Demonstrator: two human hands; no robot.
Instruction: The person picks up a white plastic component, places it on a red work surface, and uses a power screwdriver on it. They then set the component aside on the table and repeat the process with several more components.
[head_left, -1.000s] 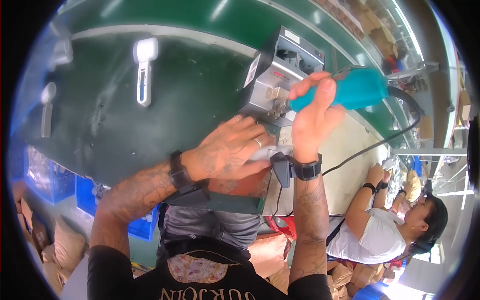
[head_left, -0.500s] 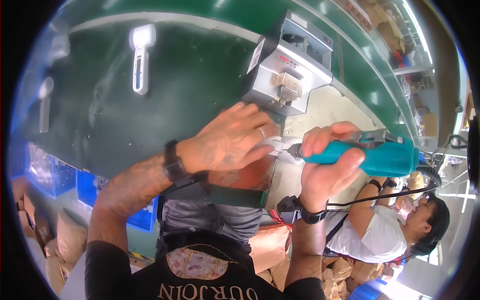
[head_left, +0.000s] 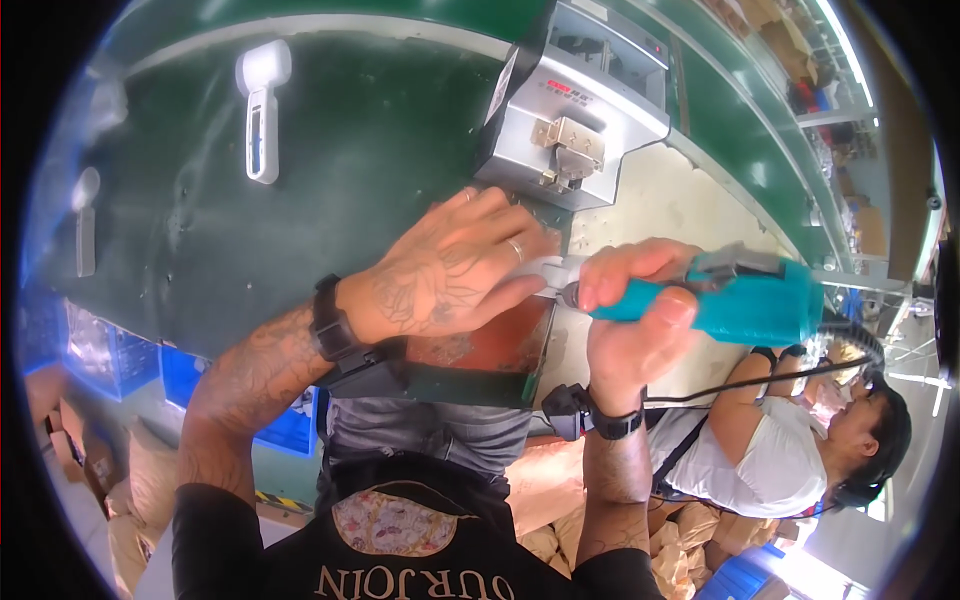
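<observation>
My left hand (head_left: 455,265) is closed on a white plastic piece (head_left: 550,270), most of which is hidden behind the fingers. In my right hand (head_left: 640,315) is a teal electric screwdriver (head_left: 755,300), lying nearly level with its nose pointing left. That nose meets the white piece, or comes very close to it; the bit itself cannot be made out. A black cord (head_left: 715,397) passes by my right wrist. Farther off on the green table lies a white round-headed tool with a slotted handle (head_left: 262,115), and a similar white piece (head_left: 86,222) is at the far left.
A silver-grey machine (head_left: 575,95) with a metal fitting on its front stands beyond my hands. Blue bins (head_left: 110,345) sit below the table's left edge (head_left: 150,325). On the right is another person in a white shirt (head_left: 765,455), near brown paper packages (head_left: 690,545).
The whole view has shifted a little. The screwdriver's nose has come slightly closer to the white piece, and the tool is blurred by motion. Both hands keep their hold.
</observation>
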